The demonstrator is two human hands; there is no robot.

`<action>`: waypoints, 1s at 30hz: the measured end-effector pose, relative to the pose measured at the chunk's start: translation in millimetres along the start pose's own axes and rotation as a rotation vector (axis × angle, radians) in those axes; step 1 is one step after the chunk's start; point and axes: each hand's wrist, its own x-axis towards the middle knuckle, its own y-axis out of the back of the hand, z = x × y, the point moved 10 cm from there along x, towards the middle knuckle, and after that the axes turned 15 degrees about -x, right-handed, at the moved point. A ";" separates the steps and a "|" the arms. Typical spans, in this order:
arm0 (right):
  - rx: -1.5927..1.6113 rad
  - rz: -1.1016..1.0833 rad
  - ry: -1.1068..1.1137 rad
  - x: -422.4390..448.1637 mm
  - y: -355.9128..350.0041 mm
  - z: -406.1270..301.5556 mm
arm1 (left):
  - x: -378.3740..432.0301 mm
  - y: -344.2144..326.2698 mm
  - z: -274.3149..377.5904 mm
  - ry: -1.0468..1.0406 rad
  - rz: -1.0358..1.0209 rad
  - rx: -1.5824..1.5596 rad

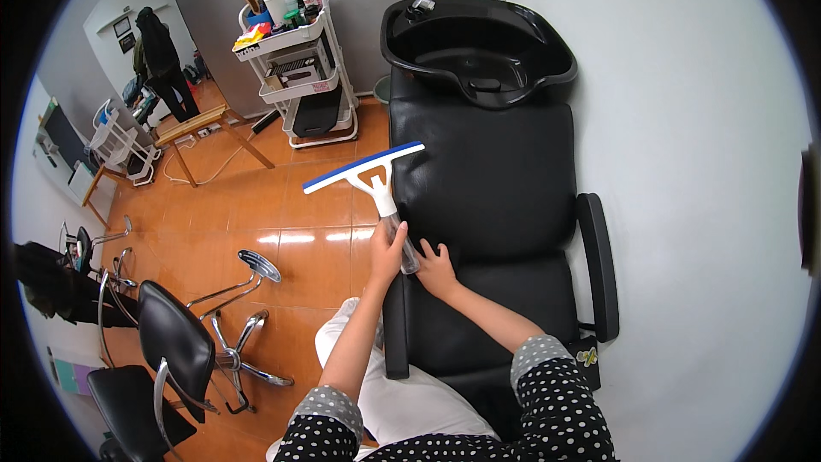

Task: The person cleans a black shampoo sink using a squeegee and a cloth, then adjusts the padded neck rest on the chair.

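Note:
My left hand [389, 253] grips the clear bottle-shaped handle [408, 258] of a spray squeegee. Its white forked head [378, 191] points away from me and carries a long blue-edged blade [362, 167], tilted up to the right. Close beside the bottle's lower end is my right hand [437, 273], fingers apart; whether it touches the bottle is hard to tell. Both hands are over the left side of a black padded shampoo chair [487, 173]. At the chair's head sits a glossy black wash basin [481, 45] with a chrome fitting [421, 8].
A white three-tier trolley [298, 64] holds bottles and boxes. A wooden-framed mirror stand [192, 125] and large mirror [147, 45] stand at left, reflecting a person. Nearer is a black salon chair [176, 333] with a chrome footrest [260, 265]. A pale wall [693, 173] borders the right.

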 end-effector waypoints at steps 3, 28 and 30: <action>-0.022 0.027 0.065 -10.2 -5.8 -7.3 | -0.1 1.4 5.4 -0.024 -0.005 0.071; -0.227 -0.017 0.413 -41.3 -31.0 -33.7 | -2.0 -15.4 12.8 -0.033 -0.077 0.218; -0.229 -0.054 0.445 -33.3 -37.9 -50.7 | -1.8 -13.1 12.7 -0.046 -0.076 0.232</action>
